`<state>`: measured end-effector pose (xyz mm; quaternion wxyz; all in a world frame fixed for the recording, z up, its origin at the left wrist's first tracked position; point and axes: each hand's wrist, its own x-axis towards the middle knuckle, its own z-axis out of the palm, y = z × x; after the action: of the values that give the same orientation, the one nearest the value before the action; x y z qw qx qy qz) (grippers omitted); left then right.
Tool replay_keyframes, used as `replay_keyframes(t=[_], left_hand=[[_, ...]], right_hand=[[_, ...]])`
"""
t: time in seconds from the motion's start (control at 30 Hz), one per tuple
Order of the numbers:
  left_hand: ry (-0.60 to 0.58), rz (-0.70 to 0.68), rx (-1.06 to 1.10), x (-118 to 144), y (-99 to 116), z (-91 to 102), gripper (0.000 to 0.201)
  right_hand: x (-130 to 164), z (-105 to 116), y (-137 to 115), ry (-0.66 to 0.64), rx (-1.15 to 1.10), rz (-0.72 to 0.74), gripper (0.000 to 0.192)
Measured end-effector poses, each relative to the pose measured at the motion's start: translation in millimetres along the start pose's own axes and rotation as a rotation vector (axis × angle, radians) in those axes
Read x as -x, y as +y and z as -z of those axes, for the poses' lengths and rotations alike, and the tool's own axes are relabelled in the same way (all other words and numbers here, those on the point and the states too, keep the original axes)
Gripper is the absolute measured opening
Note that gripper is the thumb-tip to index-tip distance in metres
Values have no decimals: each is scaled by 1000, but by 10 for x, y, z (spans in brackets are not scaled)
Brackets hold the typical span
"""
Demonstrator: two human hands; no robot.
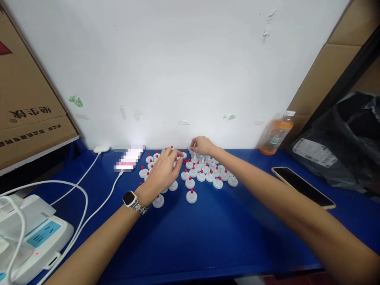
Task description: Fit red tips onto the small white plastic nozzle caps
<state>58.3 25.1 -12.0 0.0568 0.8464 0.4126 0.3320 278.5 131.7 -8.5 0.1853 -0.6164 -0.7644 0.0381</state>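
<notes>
Several white round nozzle caps, most with small red tips, stand in a cluster on the blue table (208,241); one red-tipped cap (191,196) sits apart at the front. My left hand (166,168), wearing a watch (130,198) at the wrist, is curled over the left part of the cluster. Its thumb and index finger come together at the right; what lies between them is too small to make out. At the back of the cluster, my right hand (203,145) pinches low over caps without red tips. Its fingertips hide whatever they hold.
A white wall (190,79) rises behind the table. At left are a power strip (44,241), white cables and a cardboard box (29,91). An orange drink bottle (277,132), a phone (303,187) and a dark plastic bag (341,130) are at right.
</notes>
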Motion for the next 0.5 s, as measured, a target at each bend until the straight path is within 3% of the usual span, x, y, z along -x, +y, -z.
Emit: replay_keyframes(t=[0.27, 0.4, 0.5], left_hand=[[0, 22, -18, 60, -1, 5, 24], [25, 4, -7, 96, -24, 55, 23], [68, -19, -6, 117, -66, 76, 22]], right_hand=[[16, -94, 18, 35, -44, -45, 12], [60, -50, -41, 44, -77, -22, 10], [122, 33, -83, 120, -110, 23, 12]])
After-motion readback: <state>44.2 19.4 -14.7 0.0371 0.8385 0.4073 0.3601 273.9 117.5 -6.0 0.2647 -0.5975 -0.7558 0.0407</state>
